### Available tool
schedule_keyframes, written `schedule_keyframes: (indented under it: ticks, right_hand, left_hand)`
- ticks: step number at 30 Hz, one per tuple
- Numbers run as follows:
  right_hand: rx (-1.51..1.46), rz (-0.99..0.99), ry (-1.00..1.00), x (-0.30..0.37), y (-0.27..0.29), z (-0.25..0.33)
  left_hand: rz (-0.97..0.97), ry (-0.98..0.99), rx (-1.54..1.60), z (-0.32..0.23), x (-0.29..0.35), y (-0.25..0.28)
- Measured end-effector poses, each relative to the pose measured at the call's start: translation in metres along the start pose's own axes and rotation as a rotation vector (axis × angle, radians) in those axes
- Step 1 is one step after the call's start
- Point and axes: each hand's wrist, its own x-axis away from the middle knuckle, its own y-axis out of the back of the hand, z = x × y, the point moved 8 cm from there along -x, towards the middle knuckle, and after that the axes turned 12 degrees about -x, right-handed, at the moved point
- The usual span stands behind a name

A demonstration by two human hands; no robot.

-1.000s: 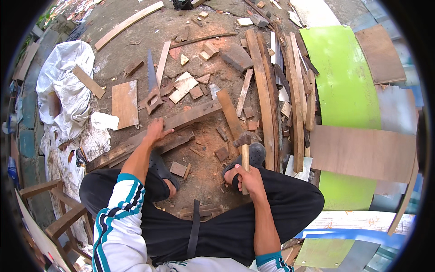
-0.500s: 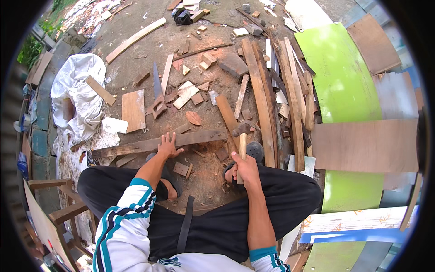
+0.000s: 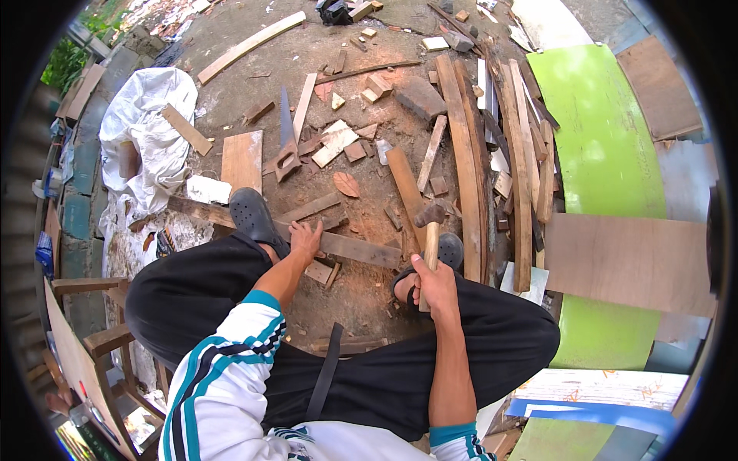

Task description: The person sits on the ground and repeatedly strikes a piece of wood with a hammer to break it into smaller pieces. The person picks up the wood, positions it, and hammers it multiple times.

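Observation:
A long dark wooden plank lies slantwise on the ground before me. My left hand grips it near the middle, fingers bent over its far edge. My left foot, in a dark clog, rests across the plank just left of that hand. In my right hand is a hammer, closed around the wooden handle with the head up and away from me. A flat brown board lies just beyond the hammer head. Small wood offcuts lie under the plank's near side.
A handsaw lies beyond the plank, among offcuts and a stone block. Long timbers run along the right, beside a green panel. At left are a white sack and a wooden frame.
The plank has turned, its left end farther away and its right end nearer me. My left foot has come up onto it. The hammer stays in my right hand.

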Motion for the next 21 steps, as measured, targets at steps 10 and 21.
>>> schedule_keyframes:
  ticks: [10,21]
  right_hand:
    - [0.026,-0.058,-0.050,0.002,0.010,-0.012]
    - [0.084,-0.096,-0.080,-0.010,0.025,-0.022]
  left_hand:
    - [-0.126,0.092,0.059,0.021,-0.028,0.005]
    - [-0.161,0.211,0.108,0.045,-0.058,0.025]
